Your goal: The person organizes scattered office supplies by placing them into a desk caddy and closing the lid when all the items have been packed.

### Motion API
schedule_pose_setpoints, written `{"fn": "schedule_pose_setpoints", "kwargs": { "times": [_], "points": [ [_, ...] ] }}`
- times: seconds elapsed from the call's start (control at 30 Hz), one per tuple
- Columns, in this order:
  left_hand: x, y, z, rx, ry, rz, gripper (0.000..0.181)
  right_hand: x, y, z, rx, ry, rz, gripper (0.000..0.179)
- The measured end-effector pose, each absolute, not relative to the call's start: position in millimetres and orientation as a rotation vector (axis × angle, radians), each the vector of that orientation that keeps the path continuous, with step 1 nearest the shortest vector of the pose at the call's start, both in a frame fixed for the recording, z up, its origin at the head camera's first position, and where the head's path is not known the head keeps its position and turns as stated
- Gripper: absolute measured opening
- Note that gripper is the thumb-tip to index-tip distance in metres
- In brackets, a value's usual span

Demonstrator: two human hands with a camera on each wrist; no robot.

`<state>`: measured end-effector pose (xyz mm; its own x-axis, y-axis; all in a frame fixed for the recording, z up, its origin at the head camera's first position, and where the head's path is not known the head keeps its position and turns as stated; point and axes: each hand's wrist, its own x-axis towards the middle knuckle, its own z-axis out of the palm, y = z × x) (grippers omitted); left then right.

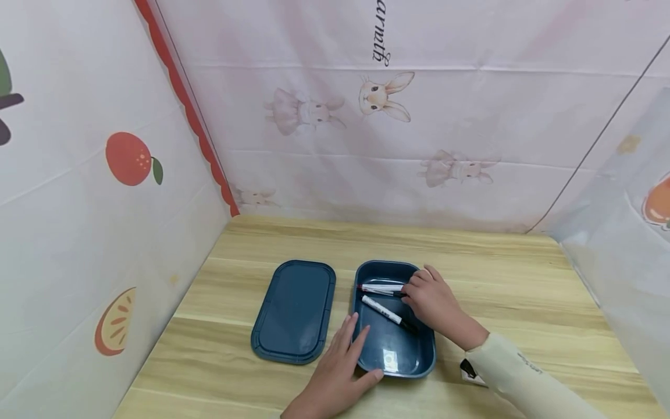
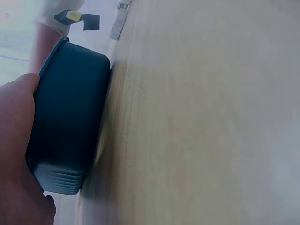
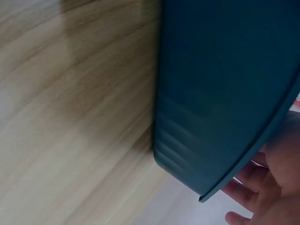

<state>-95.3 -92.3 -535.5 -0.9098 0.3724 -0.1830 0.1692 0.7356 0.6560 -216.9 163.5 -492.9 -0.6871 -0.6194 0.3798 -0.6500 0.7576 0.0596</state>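
A dark blue plastic box (image 1: 398, 355), uncovered, stands on the table. My left hand (image 1: 337, 366) rests against its near left corner with the fingers fairly straight; the left wrist view shows that hand (image 2: 16, 140) along the box's side wall (image 2: 70, 103). Over the box's far right part, my right hand (image 1: 431, 297) has curled fingers that pinch the right ends of slim white pens (image 1: 382, 288), one with a red end. A white marker (image 1: 381, 308) with a black cap lies slanted inside the box. In the right wrist view, the box wall (image 3: 220, 93) hides part of the fingers.
A matching dark blue lid (image 1: 295, 311) lies flat left of the box. A small black-and-white object (image 1: 471, 372) is partly covered by the right sleeve (image 1: 523, 372). Printed cloth walls (image 1: 314, 174) border the wooden table (image 1: 220, 349).
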Motion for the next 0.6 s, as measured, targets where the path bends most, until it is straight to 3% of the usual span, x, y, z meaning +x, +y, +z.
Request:
{"fn": "schedule_pose_setpoints", "kwargs": {
  "times": [0.6],
  "points": [
    [-94.2,-91.0,-535.4,0.462,2.671,0.963,0.083,-218.9,161.0,-498.0,1.031,-2.629,-0.017,0.015]
  ]
}}
